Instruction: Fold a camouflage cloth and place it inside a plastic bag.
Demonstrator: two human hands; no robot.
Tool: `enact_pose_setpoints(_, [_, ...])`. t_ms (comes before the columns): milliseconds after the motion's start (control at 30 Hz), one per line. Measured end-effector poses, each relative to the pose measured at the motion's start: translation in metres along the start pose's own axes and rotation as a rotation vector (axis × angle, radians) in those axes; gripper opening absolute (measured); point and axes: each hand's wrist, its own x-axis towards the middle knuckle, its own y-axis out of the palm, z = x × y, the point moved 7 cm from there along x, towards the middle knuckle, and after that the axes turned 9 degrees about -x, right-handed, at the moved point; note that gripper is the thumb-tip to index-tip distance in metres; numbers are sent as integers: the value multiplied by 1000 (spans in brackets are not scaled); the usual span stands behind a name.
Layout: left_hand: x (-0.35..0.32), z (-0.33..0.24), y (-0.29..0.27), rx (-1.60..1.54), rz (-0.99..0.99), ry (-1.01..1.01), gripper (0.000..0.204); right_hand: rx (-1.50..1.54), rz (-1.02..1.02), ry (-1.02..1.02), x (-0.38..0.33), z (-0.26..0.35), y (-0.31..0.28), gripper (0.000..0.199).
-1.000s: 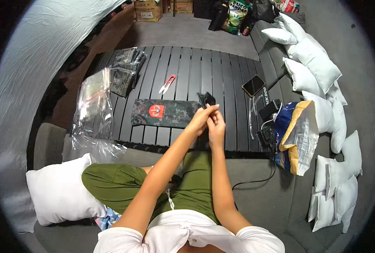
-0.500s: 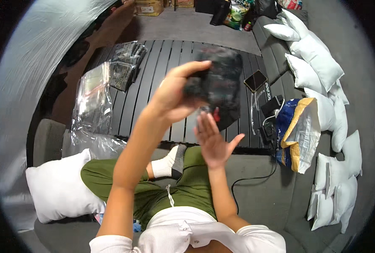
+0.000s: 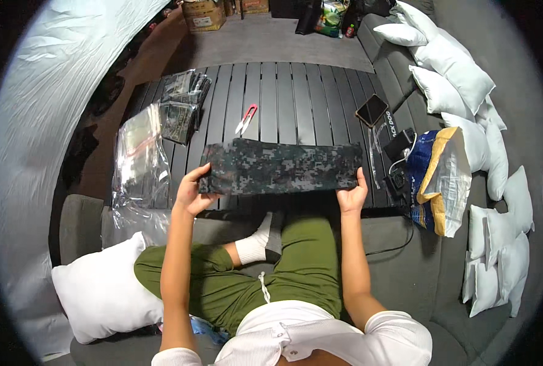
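Observation:
A long folded band of dark digital-camouflage cloth point(image 3: 283, 168) is stretched level above the near edge of the black slatted table point(image 3: 283, 91). My left hand point(image 3: 193, 193) is closed on its left end, thumb on top. At the other end, my right hand point(image 3: 352, 196) pinches the lower right corner. Beyond the cloth lie small thread snips point(image 3: 247, 119) with a red handle, blades toward me. To the left of them are several dark camouflage pieces in clear packets point(image 3: 180, 113), piled up. Closer to me is a stack of clear plastic bags point(image 3: 138, 152).
A phone point(image 3: 372, 111) lies on the table's right side, near black adapters point(image 3: 399, 145) with cables. Beside them stands an open blue-and-yellow sack point(image 3: 436, 183). White pillows point(image 3: 454, 67) line the grey sofa on the right; another pillow point(image 3: 109, 287) is at my left.
The bunched dark cloth has come down toward me and is now spread wide. My right hand, open before, has taken its right end. The red snips have come into sight.

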Motion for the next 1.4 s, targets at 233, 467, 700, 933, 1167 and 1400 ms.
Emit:
enact_pose_setpoints(233, [30,-31,-127,115,-224,14,25,-234,-387,-60,0,8,-51,27])
enact_pose_setpoints(467, [4,-49,-139,623,-444,109,25,-677,-578,-22,-19,44,-65,27])
enact_pose_setpoints(700, [-15,-108,-153,1479,-682,667,29,-2520,-350,-846,-17,76,28,26])
enact_pose_setpoints(933, [14,-85,-92,1688,-560,900,29,-2660,246,-525,27,55,36,26])
enact_pose_setpoints(1167, [20,-93,-99,1744,-459,884,22,-2656,294,-363,37,68,36,15])
enact_pose_setpoints(1400, [23,-102,-132,1199,-401,596,17,-2038,79,-87,56,84,10,11])
